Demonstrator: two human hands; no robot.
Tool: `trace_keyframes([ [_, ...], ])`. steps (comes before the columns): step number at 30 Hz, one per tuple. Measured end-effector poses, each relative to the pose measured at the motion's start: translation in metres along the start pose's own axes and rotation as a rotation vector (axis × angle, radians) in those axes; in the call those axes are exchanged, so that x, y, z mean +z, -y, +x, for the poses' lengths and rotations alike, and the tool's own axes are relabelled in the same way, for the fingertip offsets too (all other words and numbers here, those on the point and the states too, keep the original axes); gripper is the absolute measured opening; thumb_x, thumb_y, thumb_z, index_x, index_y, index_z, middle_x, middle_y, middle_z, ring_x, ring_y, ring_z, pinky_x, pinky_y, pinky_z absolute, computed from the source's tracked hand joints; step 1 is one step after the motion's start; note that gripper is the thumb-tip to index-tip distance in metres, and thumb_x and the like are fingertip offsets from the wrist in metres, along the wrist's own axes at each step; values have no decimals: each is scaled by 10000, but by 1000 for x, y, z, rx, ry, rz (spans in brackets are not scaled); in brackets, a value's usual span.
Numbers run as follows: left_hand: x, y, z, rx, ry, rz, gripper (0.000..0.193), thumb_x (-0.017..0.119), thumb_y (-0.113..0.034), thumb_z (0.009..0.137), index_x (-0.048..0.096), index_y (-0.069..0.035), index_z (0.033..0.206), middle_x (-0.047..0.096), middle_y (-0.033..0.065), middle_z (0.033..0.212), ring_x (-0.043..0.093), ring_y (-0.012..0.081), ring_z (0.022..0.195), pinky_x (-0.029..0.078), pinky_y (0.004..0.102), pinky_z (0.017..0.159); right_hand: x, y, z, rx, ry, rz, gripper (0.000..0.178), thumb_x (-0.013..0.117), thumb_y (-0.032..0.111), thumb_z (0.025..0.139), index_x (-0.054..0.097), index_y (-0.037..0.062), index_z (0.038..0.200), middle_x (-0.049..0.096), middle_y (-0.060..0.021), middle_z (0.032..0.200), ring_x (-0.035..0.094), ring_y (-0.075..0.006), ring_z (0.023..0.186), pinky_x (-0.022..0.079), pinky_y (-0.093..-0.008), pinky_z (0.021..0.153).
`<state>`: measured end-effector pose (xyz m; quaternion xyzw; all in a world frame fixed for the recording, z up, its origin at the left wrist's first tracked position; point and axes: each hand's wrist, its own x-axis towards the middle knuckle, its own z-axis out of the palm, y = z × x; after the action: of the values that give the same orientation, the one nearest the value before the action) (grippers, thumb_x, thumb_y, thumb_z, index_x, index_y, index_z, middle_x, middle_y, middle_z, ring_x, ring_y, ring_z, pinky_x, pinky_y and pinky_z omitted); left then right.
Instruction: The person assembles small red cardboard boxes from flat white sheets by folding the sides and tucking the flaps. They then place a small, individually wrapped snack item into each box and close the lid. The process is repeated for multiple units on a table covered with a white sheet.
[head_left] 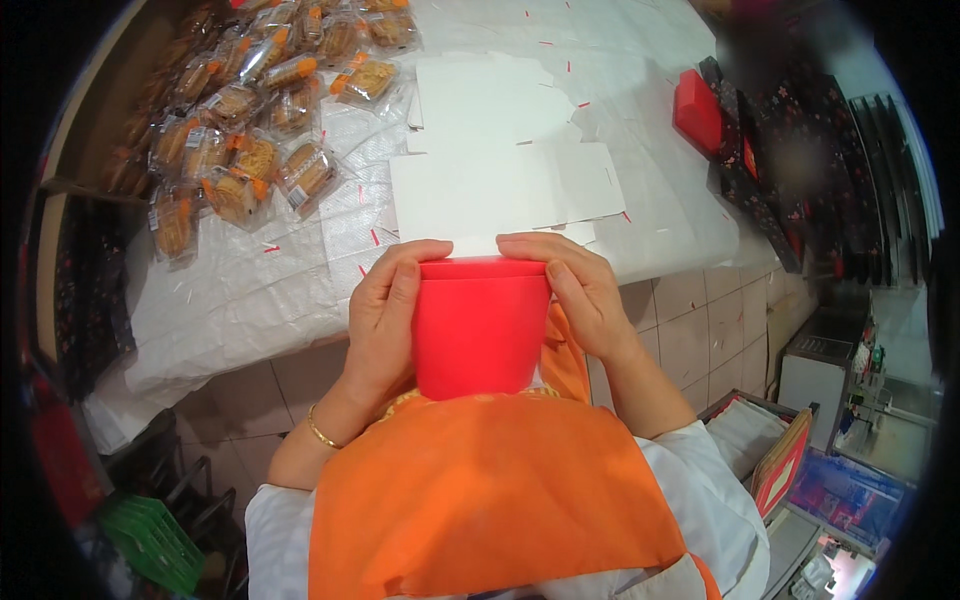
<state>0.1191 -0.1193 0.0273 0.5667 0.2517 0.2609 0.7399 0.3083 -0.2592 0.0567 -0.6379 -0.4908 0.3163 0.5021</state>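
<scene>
Both hands grip red box (478,325): left hand (385,310), right hand (580,295), fingers curled over top edge

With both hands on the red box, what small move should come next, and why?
Probably press the top edge flat with both thumbs. The left hand and right hand grip the red box by its sides, thumbs along its top edge, held against the orange apron, above the white flat cardboard sheets.
</scene>
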Motion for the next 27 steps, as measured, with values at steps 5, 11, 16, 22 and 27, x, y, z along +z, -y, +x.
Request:
trace_keyframes([
  [5, 2, -1, -1, -24, -5, 2, 337, 427, -263, 1091, 618, -19, 1225, 641, 53, 1149, 565, 120, 1046, 448, 264, 936, 5, -1, 2, 287, -7, 472, 416, 397, 275, 1052, 651, 0, 1232, 561, -109, 1344, 578, -217, 1205, 503, -333, 958],
  [11, 2, 1, -2, 2, -31, 9, 339, 426, -266, 1090, 598, -19, 1245, 628, 69, 1194, 570, 132, 1072, 459, 280, 950, 5, 8, 6, 350, -14, 526, 436, 392, 318, 1057, 653, 20, 1241, 504, -87, 1380, 555, -196, 1215, 513, -322, 946],
  [16, 5, -6, -3, -46, -13, 14, 332, 420, -256, 1092, 585, -7, 1238, 617, 89, 1253, 578, 142, 1101, 474, 298, 970, 4, 8, 4, 298, -28, 311, 420, 406, 308, 1059, 652, 22, 1246, 518, -87, 1367, 556, -195, 1208, 501, -320, 962],
  [22, 0, 7, -2, -12, 17, 65, 317, 417, -241, 1092, 576, -15, 1249, 606, 90, 1280, 567, 140, 1126, 458, 296, 992, 5, -1, -1, 63, -43, 2, 361, 418, 168, 1033, 637, -14, 1255, 603, -134, 1312, 558, -254, 1240, 457, -357, 1031],
  [27, 2, 8, -1, 61, -12, 97, 279, 434, -185, 1075, 606, -19, 1219, 621, 61, 1195, 561, 142, 1096, 437, 279, 970, 1, -6, 0, -36, -26, -16, 359, 421, 91, 982, 650, -25, 1234, 635, -162, 1310, 574, -287, 1241, 438, -382, 1053],
])
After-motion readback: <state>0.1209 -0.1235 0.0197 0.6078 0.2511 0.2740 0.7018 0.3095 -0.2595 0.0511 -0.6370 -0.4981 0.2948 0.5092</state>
